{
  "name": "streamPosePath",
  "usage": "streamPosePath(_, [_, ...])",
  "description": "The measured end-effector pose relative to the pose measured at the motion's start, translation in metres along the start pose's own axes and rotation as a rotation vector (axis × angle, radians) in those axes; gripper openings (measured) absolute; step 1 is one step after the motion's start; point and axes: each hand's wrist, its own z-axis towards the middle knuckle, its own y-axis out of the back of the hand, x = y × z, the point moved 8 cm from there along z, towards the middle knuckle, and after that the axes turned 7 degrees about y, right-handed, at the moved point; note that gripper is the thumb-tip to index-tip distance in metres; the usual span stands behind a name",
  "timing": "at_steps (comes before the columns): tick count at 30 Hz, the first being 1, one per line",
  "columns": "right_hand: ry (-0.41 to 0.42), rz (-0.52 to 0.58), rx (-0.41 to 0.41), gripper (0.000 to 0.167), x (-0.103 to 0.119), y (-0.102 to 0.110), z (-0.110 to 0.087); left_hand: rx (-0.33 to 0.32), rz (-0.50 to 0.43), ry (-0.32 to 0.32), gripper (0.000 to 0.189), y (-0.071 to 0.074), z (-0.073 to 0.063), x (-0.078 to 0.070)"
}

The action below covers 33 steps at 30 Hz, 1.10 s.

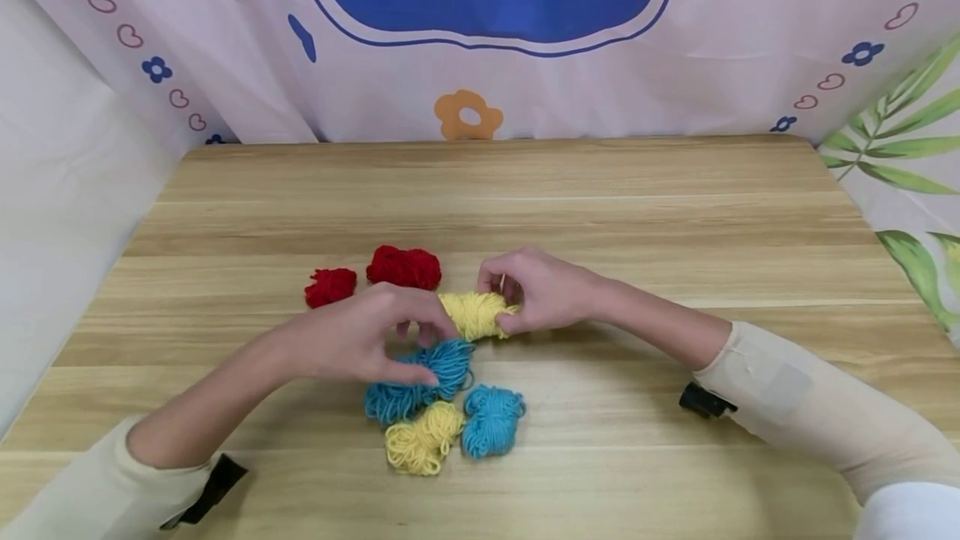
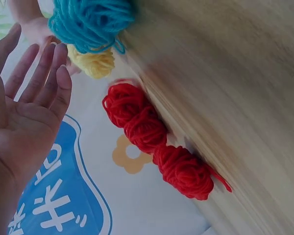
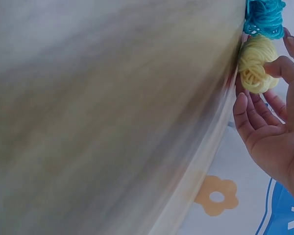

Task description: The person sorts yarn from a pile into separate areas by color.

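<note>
Where a pale left sleeve [image 1: 90, 482] comes in at the near left, a black device [image 1: 204, 492] shows at its cuff; a matching pale right sleeve [image 1: 810, 407] reaches in from the near right, with a black clip [image 1: 705, 400] by its cuff. On the wooden desk [image 1: 675, 473], nearest of the yarn, lies a looped yellow skein [image 1: 423, 440]. Just to its right sits a compact blue bundle [image 1: 492, 421], and a longer blue skein [image 1: 450, 365] lies at its far side, partly hidden by the left grip [image 1: 360, 332]. That grip is loose, thumb and fingers apart and holding nothing; whether it touches the longer blue skein I cannot tell. Slightly farther and to the right, the right grip [image 1: 551, 290] holds the right end of a wound yellow bundle [image 1: 472, 315] between thumb and fingers, just beyond the longer blue skein. Farther still, to the left, are a small red bundle [image 1: 330, 287] and, to its right, a larger red bundle [image 1: 405, 267]. Past the far edge hangs a pale cloth [image 1: 360, 98] with an orange flower [image 1: 450, 115] and a blue sign [image 1: 487, 15].
</note>
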Motion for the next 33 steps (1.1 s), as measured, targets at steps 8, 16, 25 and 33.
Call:
streamPosePath(8, [-0.012, 0.002, -0.033, 0.023, -0.001, 0.008, -0.005, -0.006, 0.017, -0.019, 0.030, -0.007, 0.002, -0.007])
streamPosePath(16, [-0.041, 0.012, -0.059, 0.024, -0.006, 0.014, -0.010, -0.078, 0.071, -0.088, 0.028, -0.012, 0.001, -0.012])
streamPosePath(25, [-0.060, 0.013, -0.091, 0.024, -0.012, 0.019, -0.016, 0.006, -0.052, -0.063, 0.024, -0.025, 0.001, -0.006])
streamPosePath(33, [-0.085, 0.002, -0.116, 0.024, -0.014, 0.025, -0.021, 0.048, -0.016, -0.112, 0.020, -0.032, 0.003, -0.007])
